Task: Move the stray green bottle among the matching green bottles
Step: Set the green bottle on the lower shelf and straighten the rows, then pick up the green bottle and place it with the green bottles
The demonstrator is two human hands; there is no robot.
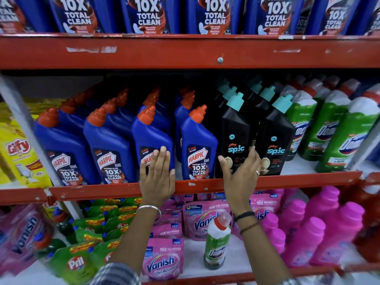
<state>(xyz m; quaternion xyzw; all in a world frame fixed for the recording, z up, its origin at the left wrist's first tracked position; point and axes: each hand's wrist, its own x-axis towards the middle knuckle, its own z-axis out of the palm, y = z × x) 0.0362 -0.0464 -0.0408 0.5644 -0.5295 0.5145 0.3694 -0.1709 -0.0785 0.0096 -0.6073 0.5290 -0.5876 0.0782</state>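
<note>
A stray green Domex bottle [217, 241] with a white shoulder and red cap stands upright on the lower shelf among pink Vanish pouches. The matching green Domex bottles [347, 134] stand at the right end of the middle shelf. My left hand [157, 173] lies flat, fingers together, against the front of a blue Harpic bottle [151, 138]. My right hand [241, 173] is spread open in front of a black Spic bottle [236, 136] and holds nothing. Both hands are above the stray bottle, apart from it.
Blue Harpic bottles [67, 149] fill the middle shelf's left, black Spic bottles [277, 140] its centre. The red shelf rail [102, 191] runs across. Below lie Vanish pouches [162, 258], green Pril pouches [78, 262] and pink bottles [337, 233]. Yellow Giffy packs [20, 153] sit far left.
</note>
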